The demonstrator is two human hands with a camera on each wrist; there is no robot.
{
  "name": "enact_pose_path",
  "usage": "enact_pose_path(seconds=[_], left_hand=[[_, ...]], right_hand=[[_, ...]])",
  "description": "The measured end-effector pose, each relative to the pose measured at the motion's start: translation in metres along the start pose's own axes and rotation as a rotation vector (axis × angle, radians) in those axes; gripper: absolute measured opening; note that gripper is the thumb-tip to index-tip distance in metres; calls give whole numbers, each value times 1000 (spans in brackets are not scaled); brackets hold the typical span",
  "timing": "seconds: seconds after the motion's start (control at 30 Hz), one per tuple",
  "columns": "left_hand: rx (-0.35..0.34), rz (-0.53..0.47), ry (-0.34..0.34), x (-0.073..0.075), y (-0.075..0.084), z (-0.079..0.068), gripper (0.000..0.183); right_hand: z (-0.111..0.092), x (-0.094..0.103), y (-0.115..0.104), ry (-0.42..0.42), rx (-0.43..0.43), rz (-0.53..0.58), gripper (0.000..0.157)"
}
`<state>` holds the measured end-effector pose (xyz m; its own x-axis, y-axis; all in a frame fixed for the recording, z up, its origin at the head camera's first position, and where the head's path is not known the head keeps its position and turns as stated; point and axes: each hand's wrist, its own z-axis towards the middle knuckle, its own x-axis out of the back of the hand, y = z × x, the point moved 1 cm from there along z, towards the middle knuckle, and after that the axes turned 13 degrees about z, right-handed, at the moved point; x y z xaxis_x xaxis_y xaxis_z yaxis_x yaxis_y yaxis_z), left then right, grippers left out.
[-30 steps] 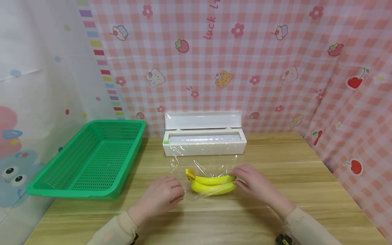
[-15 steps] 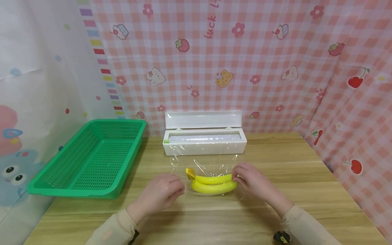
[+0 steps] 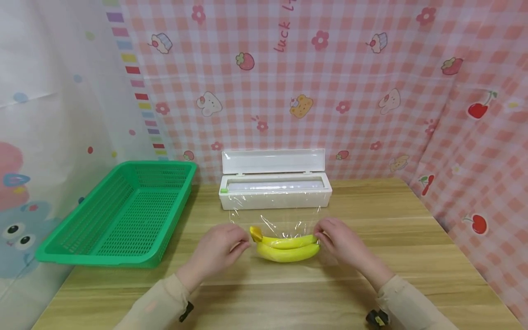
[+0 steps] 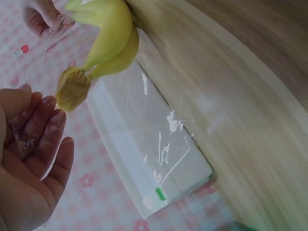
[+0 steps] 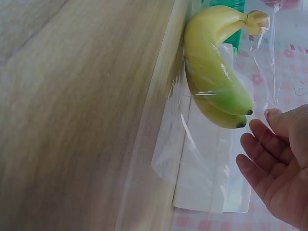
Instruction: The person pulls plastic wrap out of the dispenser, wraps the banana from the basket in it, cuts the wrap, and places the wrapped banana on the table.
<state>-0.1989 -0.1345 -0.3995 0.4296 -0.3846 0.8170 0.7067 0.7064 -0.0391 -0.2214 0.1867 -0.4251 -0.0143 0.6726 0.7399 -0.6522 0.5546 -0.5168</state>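
Two joined yellow bananas [image 3: 288,252] lie on clear cling film [image 5: 168,159] on the table, stem end to the left and greenish tips to the right. The left hand [image 3: 220,245], just left of the stem, pinches the film between thumb and fingers; crumpled film shows there in the left wrist view. Beside the tips, the right hand [image 3: 340,240] pinches film between thumb and forefinger, its other fingers loosely bent in the right wrist view. The film runs back to a white cling film box [image 3: 276,200] with its lid raised and a roll inside.
A green plastic basket [image 3: 158,256] stands at the left of the wooden table [image 3: 288,302]. Behind the box hangs a pink checked cloth [image 3: 272,91], which also covers the right side. A pale printed cloth [image 3: 62,114] hangs at the left.
The left hand has risen a little and moved away from the viewer. Film that lay over the front of the bananas a second ago has been drawn off; the right hand has shifted slightly at the tips.
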Motion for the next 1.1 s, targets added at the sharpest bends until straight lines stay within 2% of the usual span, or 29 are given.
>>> enact_pose_path(seconds=[0.27,0.8,1.1], left_hand=[[205,-82,-73,-5,-3,6,12],[511,-353,-154,-20,-18,16,16],[666,-494,-230,-29,-28,16,19]], right_hand=[[3,0,3,15,-67,20,11],[8,-3,10,19,-90,20,15],[11,-4,13,-2,-119,11,13]])
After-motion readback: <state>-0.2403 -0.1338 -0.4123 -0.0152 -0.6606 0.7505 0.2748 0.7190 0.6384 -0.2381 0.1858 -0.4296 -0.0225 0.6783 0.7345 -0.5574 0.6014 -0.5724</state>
